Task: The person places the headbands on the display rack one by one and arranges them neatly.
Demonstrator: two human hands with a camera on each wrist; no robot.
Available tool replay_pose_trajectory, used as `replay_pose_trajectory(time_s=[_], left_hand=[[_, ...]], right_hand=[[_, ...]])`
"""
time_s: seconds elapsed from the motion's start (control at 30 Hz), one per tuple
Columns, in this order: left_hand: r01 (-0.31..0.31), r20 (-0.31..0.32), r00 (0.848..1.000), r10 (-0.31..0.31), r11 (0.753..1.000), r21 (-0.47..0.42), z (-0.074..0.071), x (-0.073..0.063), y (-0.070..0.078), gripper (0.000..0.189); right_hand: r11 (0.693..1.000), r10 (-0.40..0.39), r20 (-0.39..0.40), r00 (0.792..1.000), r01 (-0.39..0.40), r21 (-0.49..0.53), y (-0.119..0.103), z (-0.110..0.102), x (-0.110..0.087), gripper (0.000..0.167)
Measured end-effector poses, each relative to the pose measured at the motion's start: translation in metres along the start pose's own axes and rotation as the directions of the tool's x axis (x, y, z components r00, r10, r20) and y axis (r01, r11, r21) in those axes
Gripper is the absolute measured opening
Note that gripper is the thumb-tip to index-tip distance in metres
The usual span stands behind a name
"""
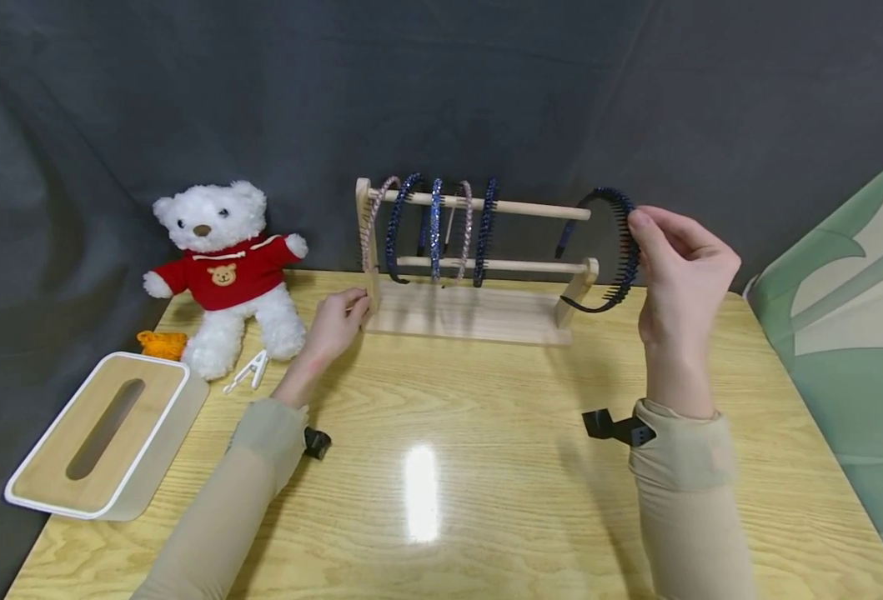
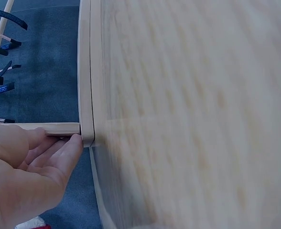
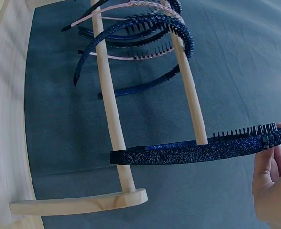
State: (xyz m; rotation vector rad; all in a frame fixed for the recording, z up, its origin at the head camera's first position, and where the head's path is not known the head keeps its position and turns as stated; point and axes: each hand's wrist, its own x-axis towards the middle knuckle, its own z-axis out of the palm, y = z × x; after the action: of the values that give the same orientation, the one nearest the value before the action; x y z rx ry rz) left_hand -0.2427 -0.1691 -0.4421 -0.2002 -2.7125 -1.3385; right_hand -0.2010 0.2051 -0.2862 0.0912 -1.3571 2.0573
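My right hand [image 1: 684, 262] pinches a dark blue glittery headband [image 1: 624, 250] with comb teeth by its outer curve. This headband is around the free right end of the upper rod, and in the right wrist view its band [image 3: 178, 153] crosses in front of the lower rod. The light wooden headband stand [image 1: 471, 317] has two rods; on them hang several headbands, among them a dark blue one [image 1: 393, 225], a bright blue one [image 1: 435, 229] and a pink one [image 1: 467, 217]. My left hand [image 1: 338, 321] grips the stand's left upright [image 2: 59, 128] low down, near the base.
Left of the stand a white teddy bear [image 1: 238, 271] in a red sweater sits against the dark cloth. By its feet lie a white A-shaped clip [image 1: 253, 368] and an orange item [image 1: 162, 343]. A tissue box [image 1: 158, 454] with a wooden lid stands at the left table edge.
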Motion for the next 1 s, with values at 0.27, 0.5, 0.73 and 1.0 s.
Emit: replay_pose_trajectory(time_s=[0.27,0.5,0.73,1.0], left_hand=[[0.009,0.015,1.0,-0.009,1.0,-0.012,0.001,-0.002,0.001,0.028],[0.015,0.012,1.0,-0.014,1.0,-0.014,-0.001,-0.001,0.003,0.028],[0.029,0.01,1.0,-0.029,0.999,-0.015,-0.002,-0.001,0.007,0.027],[0.027,0.005,1.0,-0.027,1.0,-0.006,-0.001,0.0,0.003,0.028]], right_hand=[[0.999,0.032,0.0,0.999,-0.032,0.008,0.007,0.008,-0.001,0.021],[0.999,0.038,0.015,0.999,-0.038,-0.028,0.016,0.019,0.001,0.017],[0.997,0.03,0.036,0.999,-0.027,-0.074,0.025,0.03,0.001,0.015],[0.99,0.014,0.07,0.997,-0.004,-0.141,0.032,0.041,-0.001,0.011]])
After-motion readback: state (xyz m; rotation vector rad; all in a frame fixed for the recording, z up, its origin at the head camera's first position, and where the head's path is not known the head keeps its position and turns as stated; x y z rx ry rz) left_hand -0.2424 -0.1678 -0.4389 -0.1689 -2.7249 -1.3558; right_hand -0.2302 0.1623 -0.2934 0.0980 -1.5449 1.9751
